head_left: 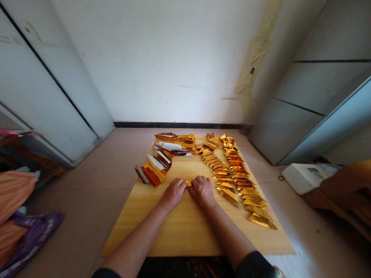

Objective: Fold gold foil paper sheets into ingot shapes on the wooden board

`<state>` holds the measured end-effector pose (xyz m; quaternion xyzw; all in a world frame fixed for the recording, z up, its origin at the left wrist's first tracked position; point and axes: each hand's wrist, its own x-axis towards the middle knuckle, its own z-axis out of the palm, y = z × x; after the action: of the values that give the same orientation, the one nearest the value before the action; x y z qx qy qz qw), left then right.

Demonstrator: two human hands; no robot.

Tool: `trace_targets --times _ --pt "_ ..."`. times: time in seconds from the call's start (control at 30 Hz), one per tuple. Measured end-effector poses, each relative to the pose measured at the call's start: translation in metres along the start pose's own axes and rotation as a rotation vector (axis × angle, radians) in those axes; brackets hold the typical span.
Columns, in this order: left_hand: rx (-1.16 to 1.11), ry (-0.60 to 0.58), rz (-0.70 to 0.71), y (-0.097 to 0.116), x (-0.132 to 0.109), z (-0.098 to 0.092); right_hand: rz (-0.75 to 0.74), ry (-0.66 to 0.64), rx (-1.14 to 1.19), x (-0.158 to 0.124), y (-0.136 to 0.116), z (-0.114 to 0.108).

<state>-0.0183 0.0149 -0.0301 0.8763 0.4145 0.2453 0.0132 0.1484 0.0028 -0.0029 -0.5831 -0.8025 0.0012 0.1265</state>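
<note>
My left hand point(173, 194) and my right hand point(203, 191) meet at the middle of a pale wooden board point(181, 237), with their fingers curled over a small folded piece of gold foil point(189, 183). Most of that piece is hidden by my fingers. Two long rows of folded gold foil triangles point(214, 162) point(242, 181) lie overlapping to the right of my hands. Loose bundles of gold-and-silver foil strips point(153, 172) point(174, 143) lie at the board's far left.
The board lies on a tiled floor point(81, 181) before a white wall point(156, 65). Orange and purple plastic bags point(17, 227) sit at the left. A white box point(304, 177) and a wooden-edged seat point(348, 189) stand at the right, beside pale cabinet panels point(315, 88).
</note>
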Motion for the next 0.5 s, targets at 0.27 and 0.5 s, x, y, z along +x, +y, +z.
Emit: trace_targets --times 0.27,0.5 --pt "-0.01 -0.004 -0.031 0.0005 0.0007 -0.0003 -0.002 -0.004 -0.011 0.0006 0.002 0.0035" --pt "-0.02 0.02 -0.043 0.003 0.0009 -0.0003 0.036 -0.004 -0.029 0.0036 0.0007 0.0086"
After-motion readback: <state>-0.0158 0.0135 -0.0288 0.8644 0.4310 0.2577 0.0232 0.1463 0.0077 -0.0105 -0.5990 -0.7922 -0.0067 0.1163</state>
